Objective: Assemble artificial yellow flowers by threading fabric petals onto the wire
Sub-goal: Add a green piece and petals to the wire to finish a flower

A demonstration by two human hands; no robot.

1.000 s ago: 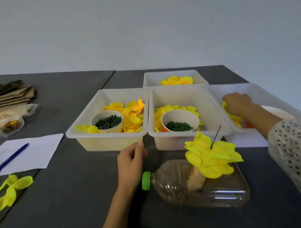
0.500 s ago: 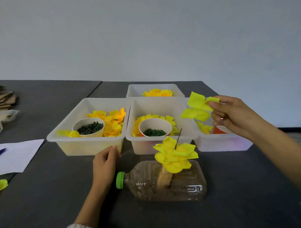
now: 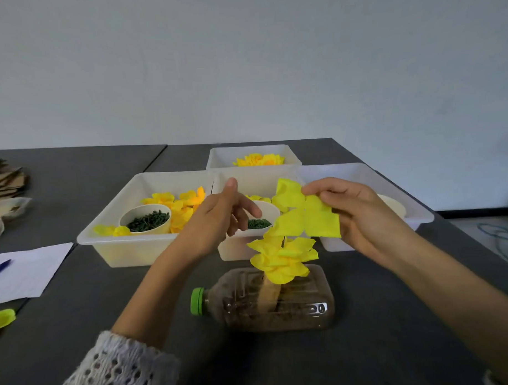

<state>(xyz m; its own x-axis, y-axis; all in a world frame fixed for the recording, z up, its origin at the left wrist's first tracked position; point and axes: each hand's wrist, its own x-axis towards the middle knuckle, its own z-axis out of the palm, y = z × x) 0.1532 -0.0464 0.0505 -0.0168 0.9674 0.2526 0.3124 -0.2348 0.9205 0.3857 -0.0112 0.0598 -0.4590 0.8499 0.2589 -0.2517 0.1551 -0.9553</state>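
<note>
Now, taking the bottle as your landmark:
Bottle: the clear plastic bottle (image 3: 268,301) with a green cap (image 3: 198,301) lies on its side on the dark table (image 3: 78,299), brown fill inside
Flower: the half-built yellow flower (image 3: 281,257) stands just above the bottle, stacked on the wire (image 3: 283,242), of which only a short dark piece shows
Right hand: your right hand (image 3: 360,214) is up above the bottle and pinches a yellow fabric petal (image 3: 305,212) between thumb and fingers, straight over the flower
Left hand: your left hand (image 3: 219,219) hovers above and left of the bottle, fingers loosely spread, gripping nothing
Trays: white bins (image 3: 128,248) sit behind the bottle, holding yellow petals and paper cups (image 3: 145,217) of dark green bits
Paper: a white sheet (image 3: 28,272) with a blue pen (image 3: 0,269) lies far left of the bottle
</note>
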